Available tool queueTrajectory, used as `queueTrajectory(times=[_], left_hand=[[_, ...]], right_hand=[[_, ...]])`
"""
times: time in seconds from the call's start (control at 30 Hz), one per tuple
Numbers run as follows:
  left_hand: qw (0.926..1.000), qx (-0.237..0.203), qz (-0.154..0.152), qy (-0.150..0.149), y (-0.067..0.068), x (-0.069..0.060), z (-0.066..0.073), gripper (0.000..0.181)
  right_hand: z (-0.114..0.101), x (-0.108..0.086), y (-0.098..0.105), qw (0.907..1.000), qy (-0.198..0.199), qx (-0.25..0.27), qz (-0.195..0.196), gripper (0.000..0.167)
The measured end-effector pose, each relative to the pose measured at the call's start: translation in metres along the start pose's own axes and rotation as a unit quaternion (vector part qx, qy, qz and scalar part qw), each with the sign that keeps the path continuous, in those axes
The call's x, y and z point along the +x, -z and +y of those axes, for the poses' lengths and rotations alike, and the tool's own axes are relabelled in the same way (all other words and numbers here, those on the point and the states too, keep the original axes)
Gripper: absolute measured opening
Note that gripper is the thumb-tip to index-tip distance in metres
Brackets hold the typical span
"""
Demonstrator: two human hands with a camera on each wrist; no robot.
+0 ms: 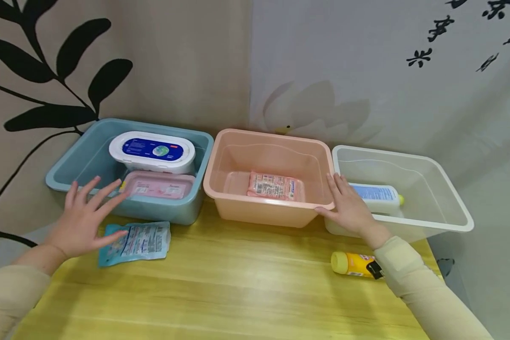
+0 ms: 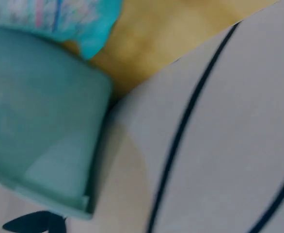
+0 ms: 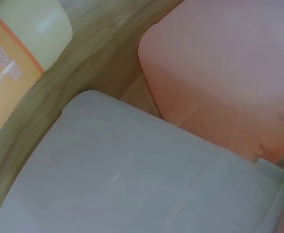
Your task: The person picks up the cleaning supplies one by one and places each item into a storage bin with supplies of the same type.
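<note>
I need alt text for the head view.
Left hand spread near a blue bin with two boxes; right hand by a pink bin with a packet and a white bin with a white bottle. A pouch and yellow bottle lie in front.

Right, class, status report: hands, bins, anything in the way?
Left hand spread, by blue bin. Right hand at neighbouring sides of peach bin and white bin. Possibly in the way: blue pouch and yellow bottle, in front.

Pale backdrop (image 1: 187, 61) with black leaf print (image 1: 80, 46) behind yellowish wood-grain table (image 1: 246, 293)
</note>
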State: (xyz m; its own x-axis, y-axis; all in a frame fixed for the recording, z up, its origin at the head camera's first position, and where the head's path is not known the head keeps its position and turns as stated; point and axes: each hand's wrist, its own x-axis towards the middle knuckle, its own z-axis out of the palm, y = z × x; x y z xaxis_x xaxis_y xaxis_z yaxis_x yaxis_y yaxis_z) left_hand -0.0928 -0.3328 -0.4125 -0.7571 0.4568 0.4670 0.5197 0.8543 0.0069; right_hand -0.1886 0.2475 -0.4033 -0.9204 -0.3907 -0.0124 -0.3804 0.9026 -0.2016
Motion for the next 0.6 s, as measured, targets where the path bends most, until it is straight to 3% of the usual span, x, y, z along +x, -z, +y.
queueTrajectory(times=[0.33,0.6], left_hand=[[0.9999,0.007,-0.01,0.002,-0.016,-0.04,0.009,0.08],[0.9985,-0.017,-0.051,0.006,-0.032,-0.06,0.01,0.076]], right_hand=[[0.001,-0.001,-0.002,1.0,0.0,0.004,0.0,0.096],[0.002,0.0,-0.002,1.0,0.001,-0.005,-0.002,0.096]])
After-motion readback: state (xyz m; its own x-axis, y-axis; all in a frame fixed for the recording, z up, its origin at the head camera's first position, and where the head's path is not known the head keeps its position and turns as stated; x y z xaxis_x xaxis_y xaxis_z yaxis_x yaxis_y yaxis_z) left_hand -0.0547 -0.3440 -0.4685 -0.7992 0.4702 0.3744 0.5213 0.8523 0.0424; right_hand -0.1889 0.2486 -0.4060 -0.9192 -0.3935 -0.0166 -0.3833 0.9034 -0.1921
